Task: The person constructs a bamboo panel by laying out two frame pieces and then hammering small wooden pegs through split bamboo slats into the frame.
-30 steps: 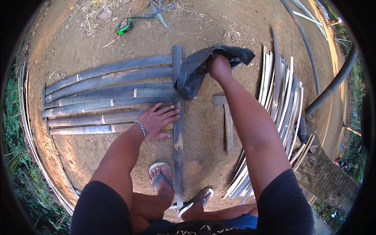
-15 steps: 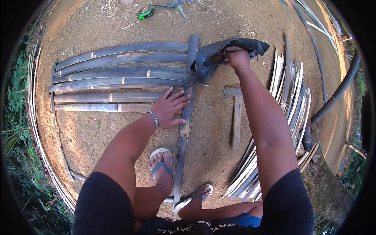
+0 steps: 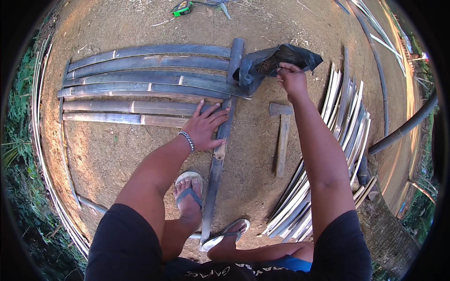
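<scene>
My left hand (image 3: 205, 130) lies flat with fingers spread, resting across a bamboo slat end and a long dark bamboo crosspiece (image 3: 214, 180). Several split bamboo slats (image 3: 150, 62) lie side by side to its left, their right ends on that crosspiece. My right hand (image 3: 292, 80) is at the mouth of a crumpled black plastic bag (image 3: 249, 63), beyond the crosspiece's far right side. Its fingers are pinched together; whatever they hold is too small to make out. Inside the bag is a brownish clump. A hatchet with a wooden handle (image 3: 282, 149) lies on the ground below my right hand.
A large bundle of split bamboo strips (image 3: 344, 122) lies to the right, beside a tree trunk (image 3: 386, 225). A green tape measure (image 3: 182, 8) sits at the far edge. My sandalled feet (image 3: 189, 194) flank the crosspiece. Long bamboo strips (image 3: 40, 150) run along the left, by greenery.
My right hand has drawn back out of the black bag toward me, fingers pinched, and more of the bag's inside shows. My left hand stays on the bamboo. The view has shifted slightly.
</scene>
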Motion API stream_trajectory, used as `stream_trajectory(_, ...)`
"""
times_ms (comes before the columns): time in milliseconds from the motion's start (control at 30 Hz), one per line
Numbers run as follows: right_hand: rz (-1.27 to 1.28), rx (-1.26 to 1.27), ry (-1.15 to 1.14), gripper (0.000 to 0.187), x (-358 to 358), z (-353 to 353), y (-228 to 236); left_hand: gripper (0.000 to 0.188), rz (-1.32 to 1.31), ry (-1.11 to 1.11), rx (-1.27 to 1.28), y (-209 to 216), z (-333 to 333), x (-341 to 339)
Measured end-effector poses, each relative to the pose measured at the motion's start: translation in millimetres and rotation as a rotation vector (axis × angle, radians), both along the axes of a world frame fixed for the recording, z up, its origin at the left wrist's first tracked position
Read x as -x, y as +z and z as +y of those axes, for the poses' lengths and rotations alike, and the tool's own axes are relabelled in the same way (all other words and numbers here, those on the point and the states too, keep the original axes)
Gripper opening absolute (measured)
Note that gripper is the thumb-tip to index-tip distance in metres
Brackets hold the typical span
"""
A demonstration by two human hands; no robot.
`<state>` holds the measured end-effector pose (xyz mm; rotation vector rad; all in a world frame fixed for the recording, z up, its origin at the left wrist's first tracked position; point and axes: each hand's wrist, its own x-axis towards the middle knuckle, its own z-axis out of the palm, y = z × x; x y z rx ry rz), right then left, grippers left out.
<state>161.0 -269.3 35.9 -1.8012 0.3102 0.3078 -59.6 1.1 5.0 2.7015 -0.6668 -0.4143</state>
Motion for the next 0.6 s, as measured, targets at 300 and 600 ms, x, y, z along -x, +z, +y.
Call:
stream_trajectory(300, -0.101, 0.173, -0.021, 0.016, -2, 2, -10, 0.08, -0.072, 0.007, 0.069, -9, -1, -1)
stream_trajectory(600, -0.115, 0.073, 0.095, 0.027, 122, 7, 33, 0.08, -0.019, -0.007, -0.014, -3, 1, 2)
